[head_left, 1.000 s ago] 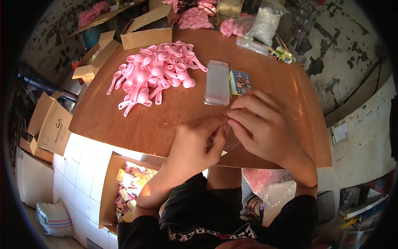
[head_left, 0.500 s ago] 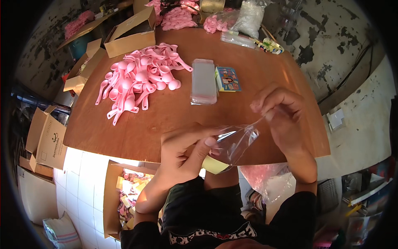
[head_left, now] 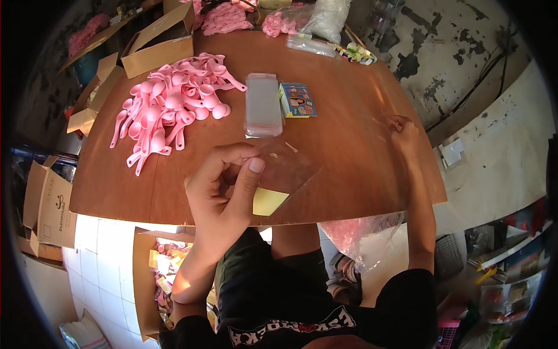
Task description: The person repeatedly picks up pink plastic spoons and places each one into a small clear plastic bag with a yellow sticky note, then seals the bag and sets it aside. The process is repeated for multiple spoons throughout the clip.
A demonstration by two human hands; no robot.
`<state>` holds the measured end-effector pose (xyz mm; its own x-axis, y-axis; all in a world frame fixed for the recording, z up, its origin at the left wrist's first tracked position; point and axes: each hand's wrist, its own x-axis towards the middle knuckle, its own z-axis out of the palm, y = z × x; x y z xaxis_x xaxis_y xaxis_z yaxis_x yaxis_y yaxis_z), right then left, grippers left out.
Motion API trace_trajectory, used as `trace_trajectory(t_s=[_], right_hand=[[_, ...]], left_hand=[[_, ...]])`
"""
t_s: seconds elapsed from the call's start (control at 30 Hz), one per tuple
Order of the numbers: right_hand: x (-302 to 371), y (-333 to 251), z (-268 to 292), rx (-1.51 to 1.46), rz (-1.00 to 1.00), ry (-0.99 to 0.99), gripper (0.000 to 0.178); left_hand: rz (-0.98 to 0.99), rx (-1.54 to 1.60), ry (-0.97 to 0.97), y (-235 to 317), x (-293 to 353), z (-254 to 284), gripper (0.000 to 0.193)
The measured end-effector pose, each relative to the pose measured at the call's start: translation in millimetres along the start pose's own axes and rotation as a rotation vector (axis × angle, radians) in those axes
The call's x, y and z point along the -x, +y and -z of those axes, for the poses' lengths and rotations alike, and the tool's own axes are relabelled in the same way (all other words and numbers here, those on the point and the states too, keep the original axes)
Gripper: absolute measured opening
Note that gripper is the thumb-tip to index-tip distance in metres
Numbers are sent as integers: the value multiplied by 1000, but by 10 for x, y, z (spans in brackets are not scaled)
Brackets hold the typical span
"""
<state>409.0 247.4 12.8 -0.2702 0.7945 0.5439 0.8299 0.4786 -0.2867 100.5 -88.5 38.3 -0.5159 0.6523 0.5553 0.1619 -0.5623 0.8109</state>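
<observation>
My left hand (head_left: 220, 189) pinches a clear plastic bag (head_left: 299, 168) between thumb and fingers, over the near part of the table. A pale yellow card (head_left: 269, 201) shows in the bag's lower corner. My right hand (head_left: 405, 136) is away from the bag, over the table's right side, its fingers closed; a faint clear strip may trail from them, too thin to make out. Beyond the bag lies a stack of clear plastic bags (head_left: 263, 107), with a stack of blue-and-yellow printed cards (head_left: 299, 100) against its right side.
A heap of pink plastic scoops (head_left: 168, 104) covers the table's left. Cardboard boxes (head_left: 158, 52) stand along the left edge. Toward the back lie more pink scoops (head_left: 226, 20) and a full clear sack (head_left: 327, 20). An open carton of packed items (head_left: 168, 267) is below the front edge.
My right hand has let go of the bag's upper end and moved right, away from it. My left hand keeps hold of the bag. The whole view has shifted slightly.
</observation>
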Motion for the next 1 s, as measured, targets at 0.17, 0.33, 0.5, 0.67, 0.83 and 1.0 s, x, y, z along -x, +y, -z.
trace_trajectory(t_s=[0.17,0.33,0.5,0.67,0.83,1.0], right_hand=[[258,-1222,437,-549,151,-379,42],[767,-2255,418,-874,615,-525,35],[630,-2534,447,-1150,388,-431,20],[427,-2519,481,-1063,622,-267,10],[463,-2528,415,-1070,583,-328,10],[624,-2491,276,-1230,265,-574,18]], left_hand=[[1,37,-51,-127,-90,-36,8],[36,-8,14,-149,-187,-239,6],[20,258,-48,-191,-168,-126,49],[6,61,-159,-266,-235,24,65],[44,124,-215,-368,-257,-82,53],[268,129,-110,-348,-192,-28,30]])
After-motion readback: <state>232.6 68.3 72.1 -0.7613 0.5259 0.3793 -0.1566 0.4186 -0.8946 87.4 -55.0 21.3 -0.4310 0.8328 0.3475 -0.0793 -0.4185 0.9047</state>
